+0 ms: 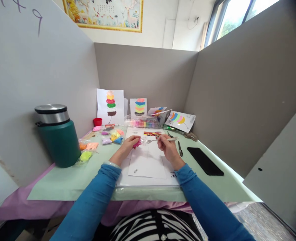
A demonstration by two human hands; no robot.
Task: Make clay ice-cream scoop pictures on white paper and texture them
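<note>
My right hand (166, 144) is closed round the handle of a metal fork (152, 141), whose tines point left. In my left hand (132, 142) is a bright pink lump of modelling clay (137, 144), pinched between the fingers; part of it is hidden. The fork's tines meet the clay or lie right beside it; I cannot tell which. Below both hands lies a white sheet of paper (148, 165) on a larger white sheet. Small bags of coloured clay (114, 135) lie to the left of my left hand.
A green flask (58, 140) stands at the left. A black phone (205, 161) and a dark pen-like tool (180, 149) lie at the right. At the back are coloured drawings (110, 106), a red cup (97, 122) and a clear pack of colours (144, 123). Grey partitions (148, 73) enclose the table.
</note>
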